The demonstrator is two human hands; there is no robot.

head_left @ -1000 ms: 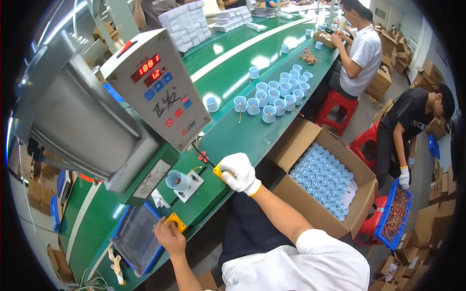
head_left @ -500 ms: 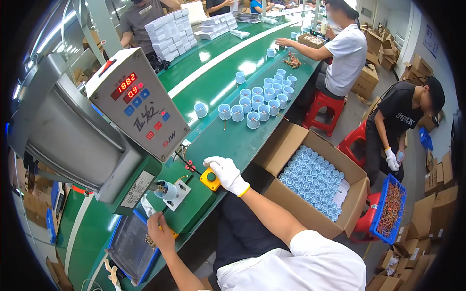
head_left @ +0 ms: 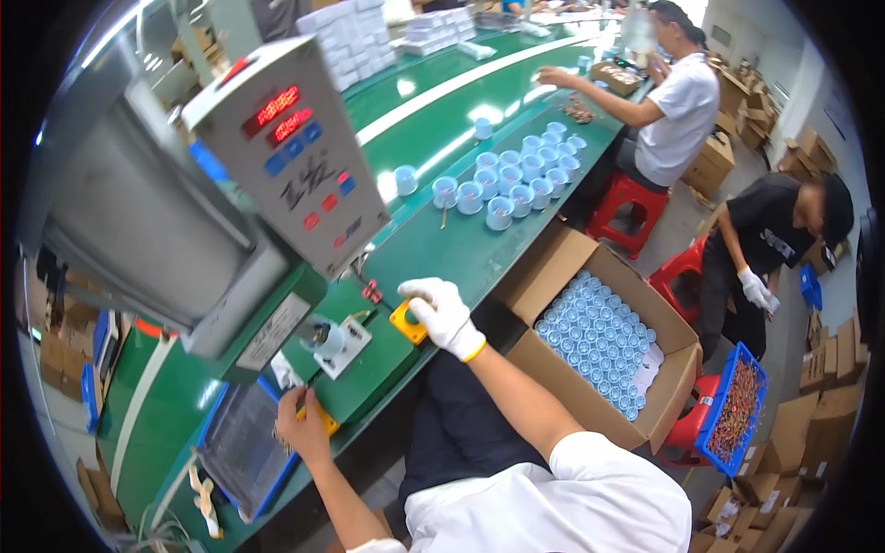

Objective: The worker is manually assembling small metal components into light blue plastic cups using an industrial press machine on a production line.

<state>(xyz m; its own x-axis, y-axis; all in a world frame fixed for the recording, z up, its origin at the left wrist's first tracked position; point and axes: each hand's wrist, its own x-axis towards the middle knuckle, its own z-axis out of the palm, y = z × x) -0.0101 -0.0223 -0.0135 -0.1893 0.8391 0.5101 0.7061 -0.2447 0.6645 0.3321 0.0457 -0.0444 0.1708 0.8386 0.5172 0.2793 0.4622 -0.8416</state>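
My right hand (head_left: 444,318), in a white glove with a yellow cuff, lies over a yellow button box (head_left: 408,322) with a green button. Its fingers stretch across the top and are not wrapped round anything. My bare left hand (head_left: 302,424) is at a second yellow button box (head_left: 324,418) on the front of the green machine base (head_left: 373,369); its bent fingers are blurred and partly hidden. Between the hands, a light-blue cup (head_left: 324,341) sits under the press head, by a pale metal fixture plate (head_left: 345,350). Small brass-coloured parts (head_left: 284,442) lie by my left fingers.
A grey control box (head_left: 286,157) rises at left. Several light-blue cups (head_left: 509,177) stand on the green bench; a carton (head_left: 527,369) of cups is at my right. A blue-rimmed tray (head_left: 244,452) lies left, a blue crate (head_left: 737,405) far right. Two co-workers sit by red stools (head_left: 629,207).
The whole view has shifted slightly, and the picture is more blurred. Both my hands stay by the button boxes. The seated person at the back has an arm raised a little higher.
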